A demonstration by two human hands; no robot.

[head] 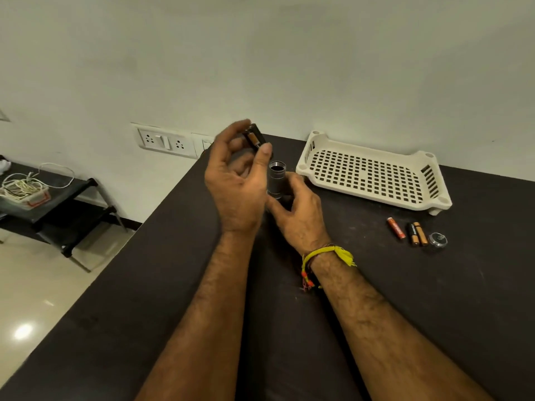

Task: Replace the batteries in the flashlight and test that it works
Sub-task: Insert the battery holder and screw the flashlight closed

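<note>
My dark desk (434,299) carries a cream slotted tray (373,172) at two o'clock. On the wall at eleven o'clock sits a white socket panel (166,139). Far off at nine o'clock, a black rack (62,198) holds a box of tangled white cords (24,191).

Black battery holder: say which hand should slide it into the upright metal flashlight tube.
Left. The left hand already pinches the black battery holder just above the silver flashlight tube, whose open end faces up; the right hand steadies it.
</note>
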